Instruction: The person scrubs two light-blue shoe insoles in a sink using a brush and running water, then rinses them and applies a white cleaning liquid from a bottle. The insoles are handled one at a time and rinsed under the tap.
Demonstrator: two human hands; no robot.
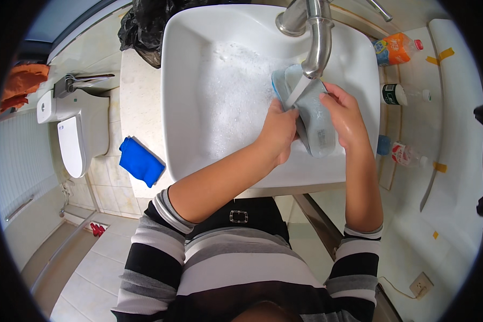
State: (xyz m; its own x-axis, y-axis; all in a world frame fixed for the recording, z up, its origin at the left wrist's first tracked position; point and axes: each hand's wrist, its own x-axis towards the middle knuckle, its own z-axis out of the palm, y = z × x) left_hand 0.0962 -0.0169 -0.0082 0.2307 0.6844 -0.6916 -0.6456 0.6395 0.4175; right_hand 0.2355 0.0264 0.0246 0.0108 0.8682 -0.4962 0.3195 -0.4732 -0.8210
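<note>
In the head view, I have the pale grey insoles, it seems two laid together, above the right part of the white sink, under the tap. The stream of water falls onto their upper half. My left hand grips them by the left edge, with the thumb on top; my right hand is closed on the right edge, nearer to the upper end. White suds lie in the sink at their left.

I judge them to be light, rather soft and bendable, not fragile, but slippery when wet, and perhaps heavier if they drink water. The two layers may slide on each other, so I think the best hold is at both long edges, thumbs above and fingers below, around the middle.
</note>
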